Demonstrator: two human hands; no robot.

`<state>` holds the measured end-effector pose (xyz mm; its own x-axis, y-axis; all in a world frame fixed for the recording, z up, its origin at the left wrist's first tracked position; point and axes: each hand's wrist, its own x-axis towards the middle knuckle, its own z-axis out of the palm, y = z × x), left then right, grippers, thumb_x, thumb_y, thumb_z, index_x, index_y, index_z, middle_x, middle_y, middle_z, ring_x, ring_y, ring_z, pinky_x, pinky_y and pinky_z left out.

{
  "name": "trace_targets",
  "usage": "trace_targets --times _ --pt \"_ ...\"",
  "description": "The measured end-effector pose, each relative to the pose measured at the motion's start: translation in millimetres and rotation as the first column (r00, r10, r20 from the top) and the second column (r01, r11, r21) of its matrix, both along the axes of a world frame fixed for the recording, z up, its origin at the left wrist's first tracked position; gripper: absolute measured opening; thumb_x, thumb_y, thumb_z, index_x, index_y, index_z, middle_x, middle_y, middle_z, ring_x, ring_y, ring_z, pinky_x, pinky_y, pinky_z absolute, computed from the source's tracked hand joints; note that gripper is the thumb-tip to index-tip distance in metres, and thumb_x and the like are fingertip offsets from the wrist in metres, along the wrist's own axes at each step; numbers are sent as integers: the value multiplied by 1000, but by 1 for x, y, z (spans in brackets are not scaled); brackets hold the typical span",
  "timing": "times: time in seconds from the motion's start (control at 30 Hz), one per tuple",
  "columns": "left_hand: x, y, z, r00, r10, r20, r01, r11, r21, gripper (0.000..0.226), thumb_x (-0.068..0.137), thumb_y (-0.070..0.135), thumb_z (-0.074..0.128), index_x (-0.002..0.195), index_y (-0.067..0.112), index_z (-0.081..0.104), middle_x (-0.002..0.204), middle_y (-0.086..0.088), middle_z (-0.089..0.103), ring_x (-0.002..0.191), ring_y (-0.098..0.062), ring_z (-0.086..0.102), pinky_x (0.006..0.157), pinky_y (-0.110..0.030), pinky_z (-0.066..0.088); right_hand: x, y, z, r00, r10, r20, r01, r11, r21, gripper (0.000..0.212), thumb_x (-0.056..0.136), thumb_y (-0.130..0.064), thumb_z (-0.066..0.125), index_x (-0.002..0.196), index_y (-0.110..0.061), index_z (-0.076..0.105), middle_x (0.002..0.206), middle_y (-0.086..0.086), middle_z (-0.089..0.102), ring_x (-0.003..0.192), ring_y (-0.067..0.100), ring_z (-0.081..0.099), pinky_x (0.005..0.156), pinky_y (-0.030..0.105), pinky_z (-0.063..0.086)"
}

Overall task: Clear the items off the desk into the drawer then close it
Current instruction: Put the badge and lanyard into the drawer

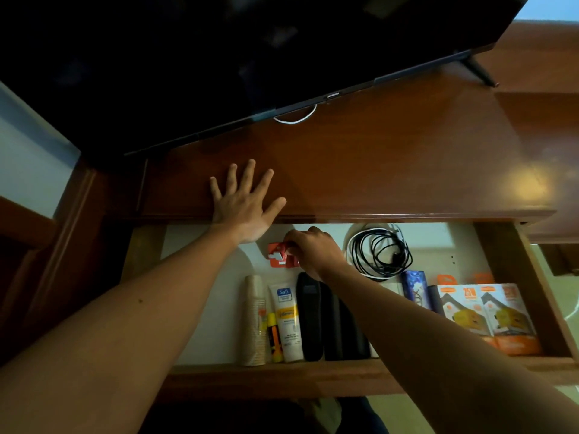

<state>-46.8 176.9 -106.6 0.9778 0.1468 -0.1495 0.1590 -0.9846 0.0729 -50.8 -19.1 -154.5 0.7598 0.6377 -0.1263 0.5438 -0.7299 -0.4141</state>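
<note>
The wooden drawer is pulled out below the desk top. My left hand lies flat with spread fingers on the desk's front edge. My right hand is inside the drawer at the back, pinching a small red and white packet that lies on the white drawer liner. In the drawer's front row lie a stack of paper cups, a yellow glue stick, a white Safi tube and a black case.
A coiled black and white cable lies at the drawer's back right. Orange and white boxes and a blue packet fill the right side. A large dark TV screen stands on the desk, its foot at the far right.
</note>
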Motion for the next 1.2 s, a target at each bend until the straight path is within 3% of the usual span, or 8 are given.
trace_targets --times 0.17,0.5,0.7,0.9,1.2 --pt "-1 -2 -1 1000 -5 29 5 1000 2 78 88 79 3 156 42 -1 168 1 -11 152 -34 -12 117 -67 -1 7 -2 -8 967 -164 -197 158 986 -47 30 102 -37 52 128 -25 60 114 8 66 106 29 58 90 41 47" --pt "-1 -2 -2 998 -5 67 4 1000 19 78 88 79 6 156 41 5 168 0 -4 153 -36 -5 116 -68 3 20 14 -18 909 -220 -354 187 974 -125 35 99 -35 56 132 -23 51 126 8 63 115 30 58 98 46 48" --pt "0 -2 0 998 -6 64 5 1000 22 78 88 79 6 156 41 4 168 -1 -5 153 -36 -5 116 -68 4 18 12 -19 930 -165 -328 136 985 -110 32 98 -33 57 129 -24 60 134 5 56 121 26 52 102 45 45" --pt "-1 -3 1 998 -8 62 6 1000 19 78 88 78 6 156 40 4 168 -1 -4 153 -36 -5 116 -68 3 14 7 -21 983 -94 -156 65 981 -180 33 97 -42 58 126 -28 64 138 5 52 128 29 40 106 47 33" --pt "0 -4 -1 998 2 65 -3 1000 24 78 87 79 6 156 41 5 168 0 -3 153 -36 -4 116 -68 4 8 5 -16 974 -107 -201 69 981 -183 41 99 -43 55 135 -26 57 140 6 50 130 29 41 107 49 29"
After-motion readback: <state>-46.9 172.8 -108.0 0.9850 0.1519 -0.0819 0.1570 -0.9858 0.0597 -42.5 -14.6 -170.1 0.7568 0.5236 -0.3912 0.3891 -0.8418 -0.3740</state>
